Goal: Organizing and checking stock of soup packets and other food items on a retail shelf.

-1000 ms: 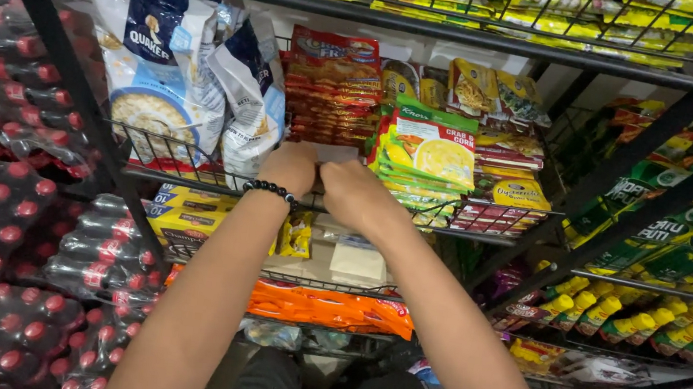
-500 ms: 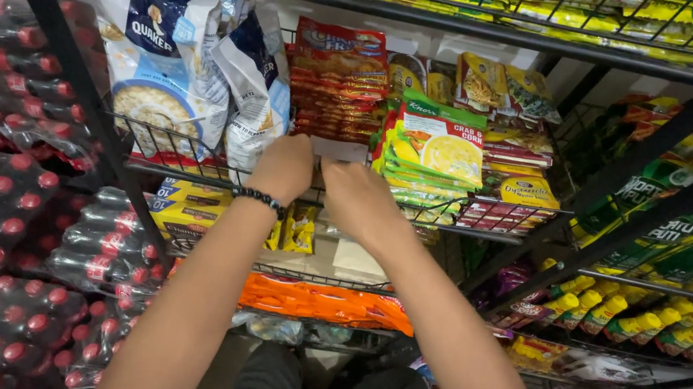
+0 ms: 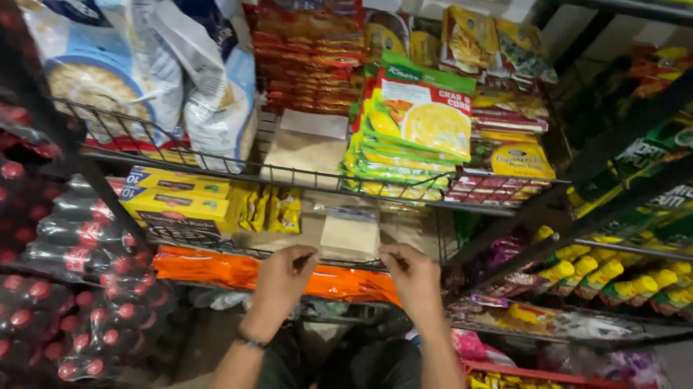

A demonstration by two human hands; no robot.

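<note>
Left hand [image 3: 282,277], right hand [image 3: 414,277] — fingers curled, seemingly empty

Both forearms reach forward and up from the bottom of the view, bare, roughly parallel and close together. The left hand [image 3: 284,274] is loosely curled, knuckles up, with a dark beaded bracelet [image 3: 249,341] at the wrist. The right hand [image 3: 414,277] is also curled, fingers bent inward, apparently gripping nothing, though the fingertips are partly hidden.

Flat pale sachet pack [image 3: 349,232] on wire shelf, upright-ish, betw yellow packs & shelf post.
</note>
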